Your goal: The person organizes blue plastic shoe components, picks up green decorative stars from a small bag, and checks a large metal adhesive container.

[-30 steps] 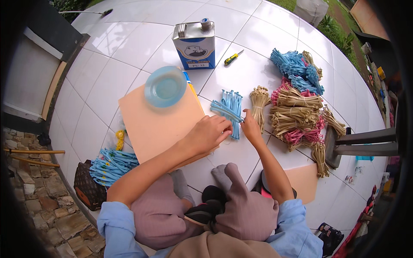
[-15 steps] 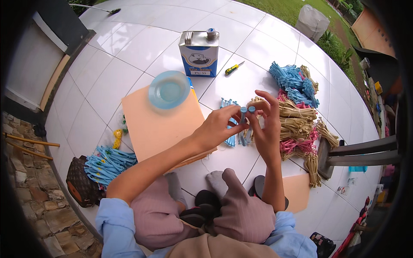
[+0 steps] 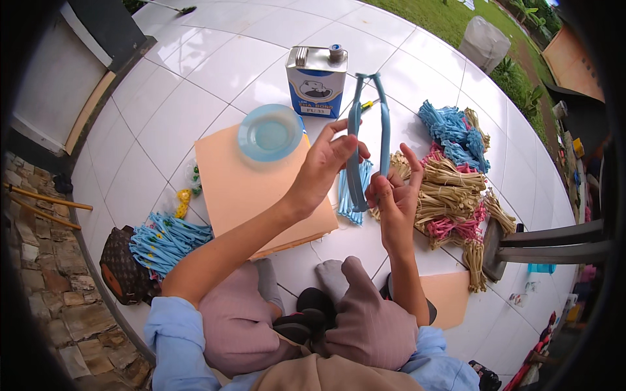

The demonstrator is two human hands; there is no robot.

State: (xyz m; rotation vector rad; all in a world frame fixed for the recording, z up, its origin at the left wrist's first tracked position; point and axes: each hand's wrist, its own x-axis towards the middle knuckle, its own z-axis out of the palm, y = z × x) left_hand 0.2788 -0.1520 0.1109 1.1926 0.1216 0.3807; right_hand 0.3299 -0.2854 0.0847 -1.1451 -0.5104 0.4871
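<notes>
At eight o'clock a brown bag (image 3: 119,267) is partly covered by a blue bundle (image 3: 166,244), whose near end the left forearm (image 3: 238,228) cuts off. At nine, a small yellow item (image 3: 183,203) in clear plastic is hard to make out. The forearm also crosses the board (image 3: 228,166), where a blue plate (image 3: 270,132) sits toward eleven; the can (image 3: 316,81) stands at twelve. The left hand (image 3: 326,159) and right hand (image 3: 394,201) grip blue straps (image 3: 385,130) raised toward one o'clock; whether these form one loop cannot be told. They hide parts of a screwdriver (image 3: 367,105); more straps (image 3: 351,202) lie behind the hands. The right hand partly blocks a tan bundle (image 3: 400,163). At three is a mixed pile (image 3: 450,186); at four, a grey frame (image 3: 554,254) runs into the dark rim.
</notes>
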